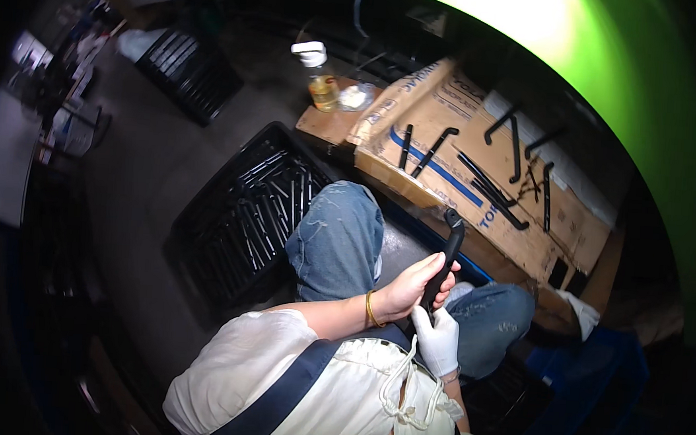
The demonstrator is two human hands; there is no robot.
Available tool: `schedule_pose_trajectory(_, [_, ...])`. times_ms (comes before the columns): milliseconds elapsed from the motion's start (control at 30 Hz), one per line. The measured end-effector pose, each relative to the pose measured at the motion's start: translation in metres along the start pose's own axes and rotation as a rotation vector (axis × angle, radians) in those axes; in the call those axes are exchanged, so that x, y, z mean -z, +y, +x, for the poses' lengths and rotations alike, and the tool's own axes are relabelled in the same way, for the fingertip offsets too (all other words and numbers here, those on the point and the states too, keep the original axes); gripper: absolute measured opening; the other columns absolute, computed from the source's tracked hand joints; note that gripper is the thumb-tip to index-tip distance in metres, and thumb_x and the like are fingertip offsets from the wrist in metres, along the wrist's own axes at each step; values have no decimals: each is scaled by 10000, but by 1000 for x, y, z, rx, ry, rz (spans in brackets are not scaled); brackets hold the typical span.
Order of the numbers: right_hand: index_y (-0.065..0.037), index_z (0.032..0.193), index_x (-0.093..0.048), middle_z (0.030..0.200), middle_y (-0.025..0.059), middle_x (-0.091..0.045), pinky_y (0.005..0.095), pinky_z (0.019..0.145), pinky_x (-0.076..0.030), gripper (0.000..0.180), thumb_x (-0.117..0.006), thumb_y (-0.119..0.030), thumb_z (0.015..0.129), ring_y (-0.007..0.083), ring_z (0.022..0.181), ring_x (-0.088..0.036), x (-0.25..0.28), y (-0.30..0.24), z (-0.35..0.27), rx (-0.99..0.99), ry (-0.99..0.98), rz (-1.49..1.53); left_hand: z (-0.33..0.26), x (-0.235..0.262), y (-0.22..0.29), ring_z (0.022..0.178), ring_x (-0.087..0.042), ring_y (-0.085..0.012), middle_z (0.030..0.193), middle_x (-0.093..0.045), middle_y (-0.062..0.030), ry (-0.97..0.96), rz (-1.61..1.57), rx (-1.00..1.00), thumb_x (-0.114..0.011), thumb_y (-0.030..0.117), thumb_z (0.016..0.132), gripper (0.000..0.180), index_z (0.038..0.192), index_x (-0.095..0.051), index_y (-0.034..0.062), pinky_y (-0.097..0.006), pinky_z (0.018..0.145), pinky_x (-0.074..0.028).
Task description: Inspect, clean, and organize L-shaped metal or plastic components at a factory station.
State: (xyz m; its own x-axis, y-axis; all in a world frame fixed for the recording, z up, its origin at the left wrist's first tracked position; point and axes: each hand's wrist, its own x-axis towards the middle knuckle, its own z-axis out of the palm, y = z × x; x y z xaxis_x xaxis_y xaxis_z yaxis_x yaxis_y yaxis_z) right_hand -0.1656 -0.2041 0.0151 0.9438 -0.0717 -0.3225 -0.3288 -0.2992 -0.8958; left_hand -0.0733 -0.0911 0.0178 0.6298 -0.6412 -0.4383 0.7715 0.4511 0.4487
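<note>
A black bar-shaped plastic part with a bent end (454, 236), like a handle, is held upright above my lap. My bare left hand (411, 289) wraps round its middle. In a white glove, my right hand (438, 341) grips the lower end, just below the left; the fingers partly hide that end. Beyond my hands, several similar black bent parts (433, 152) lie scattered on a flattened cardboard box (450, 112). Some lie singly, others close together. What the held part's lower tip looks like is hidden.
A black crate (192, 232) full of similar bars stands on the floor left of my knee. Another black crate (189, 76) is farther back. A white-capped bottle of yellowish liquid (322, 84) stands beside the cardboard. A bright green surface (566, 31) curves behind it.
</note>
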Motion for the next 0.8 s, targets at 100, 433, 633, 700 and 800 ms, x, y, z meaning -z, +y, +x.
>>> schedule_pose_trajectory(100, [18, 1036, -669, 836, 41, -663, 266, 681, -482, 145, -597, -90, 971, 92, 745, -583, 0, 3, 3, 114, 27, 117, -5, 44, 51, 600, -419, -111, 766, -483, -4, 1, -226, -443, -412, 437, 1069, 387, 1071, -526, 67, -278, 543, -384])
schedule_pose_trajectory(433, [19, 1041, -664, 711, 24, -622, 238, 597, -446, 154, -589, -104, 984, 73, 622, -545, 15, 16, 30, 2, 65, 45, -34, 430, 150, 546, -567, -194, 661, -548, -50, 1113, 409, -596, -532, 220, 1026, 214, 1126, -495, 34, -345, 554, -502])
schedule_pose_trajectory(633, [16, 1070, -661, 1008, 71, -664, 293, 811, -484, 186, -555, -121, 1002, 148, 904, -610, 75, 58, 26, 99, 531, -127, 34, 367, 181, 1221, -539, -407, 1288, -589, -234, 1446, 1376, -872, -673, 235, 883, 551, 1382, -509, 68, -474, 1049, -414])
schedule_pose_trajectory(700, [-18, 1036, -644, 766, 16, -578, 235, 540, -400, 228, -502, -196, 1028, 72, 598, -495, 101, 70, 18, -174, 625, 125, 79, 295, 221, 1119, -617, -361, 1121, -686, -183, 1131, 1601, -1316, -665, 124, 863, 376, 1218, -611, 15, -456, 1005, -450])
schedule_pose_trajectory(800, [-41, 969, -633, 563, -81, -409, 213, 397, -206, 224, -494, -207, 1027, 10, 433, -305, 116, 90, 13, -271, 681, 335, 164, 200, 226, 907, -678, -304, 967, -696, -163, 640, 1521, -953, -616, 164, 900, 217, 1049, -680, 19, -400, 831, -539])
